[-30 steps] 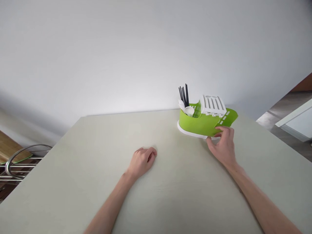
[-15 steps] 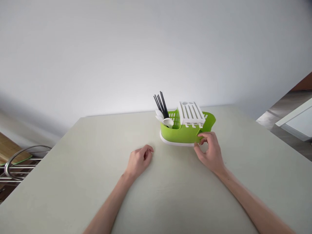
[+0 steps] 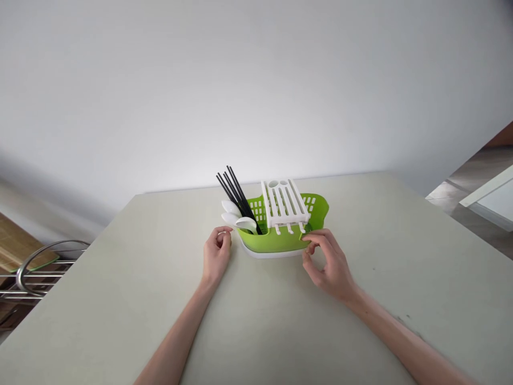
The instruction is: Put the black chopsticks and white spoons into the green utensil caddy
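A green plastic utensil basket (image 3: 272,244) stands on a white base tray (image 3: 256,254). Across its middle sits a white slotted rack (image 3: 286,202) with several hooks along the front. Black chopsticks (image 3: 236,192) lean to the left out of the basket's left end, beside several white spoons (image 3: 245,222). My right hand (image 3: 331,264) grips the basket's front wall near its right end, thumb low and fingers at the notch in the rim. Close to the basket's left end, my left hand (image 3: 217,254) is loosely curled with nothing seen in it, its index finger near the spoons.
The pale tabletop (image 3: 280,331) meets a white wall (image 3: 256,91) at the back. Beyond the table's left edge is a metal rack (image 3: 40,278) holding a wooden board (image 3: 20,248). A white panel (image 3: 492,195) stands past the right edge.
The basket, with its chopsticks and spoons, has moved left and nearer to me along with my right hand. My left hand has shifted slightly left and forward, to beside the basket's end.
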### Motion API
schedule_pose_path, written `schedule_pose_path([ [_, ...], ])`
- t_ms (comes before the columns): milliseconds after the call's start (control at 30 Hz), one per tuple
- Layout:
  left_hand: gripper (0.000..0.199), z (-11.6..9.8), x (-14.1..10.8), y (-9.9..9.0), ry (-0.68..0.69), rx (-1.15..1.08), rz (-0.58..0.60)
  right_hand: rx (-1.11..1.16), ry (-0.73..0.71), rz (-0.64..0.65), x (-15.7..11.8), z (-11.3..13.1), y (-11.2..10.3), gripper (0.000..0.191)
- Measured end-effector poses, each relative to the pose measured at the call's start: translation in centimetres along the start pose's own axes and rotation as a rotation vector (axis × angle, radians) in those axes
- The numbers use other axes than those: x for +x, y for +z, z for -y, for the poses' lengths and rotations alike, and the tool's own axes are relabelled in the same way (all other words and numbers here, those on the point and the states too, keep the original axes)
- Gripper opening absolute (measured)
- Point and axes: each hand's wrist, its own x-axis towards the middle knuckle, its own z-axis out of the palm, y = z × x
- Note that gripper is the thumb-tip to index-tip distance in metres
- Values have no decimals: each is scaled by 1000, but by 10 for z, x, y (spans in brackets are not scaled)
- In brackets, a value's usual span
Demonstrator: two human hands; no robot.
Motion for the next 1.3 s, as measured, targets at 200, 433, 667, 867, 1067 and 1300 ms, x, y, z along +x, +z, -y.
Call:
schedule_pose_path([
  [200, 34, 3, 6, -3, -31, -101, -23, -8, -12, 21, -3, -3, 3, 35],
  [433, 38, 8, 10, -6, -6, -206, -90, 47, 67, -182, 2, -13, -1, 46],
  [667, 43, -49, 74, -30, -121, -535, -48, 185, 412, -325, 9, -33, -8, 41],
  [867, 39, -135, 109, -35, -175, -592, 122, 272, 564, -342, 11, -51, -7, 43],
  [1067, 28, -173, 109, -5, -169, -443, 238, 259, 555, -327, 10, -61, -4, 43],
  [1300, 16, -186, 89, 31, -79, -288, 286, 227, 554, -303, 10, -66, -3, 43],
])
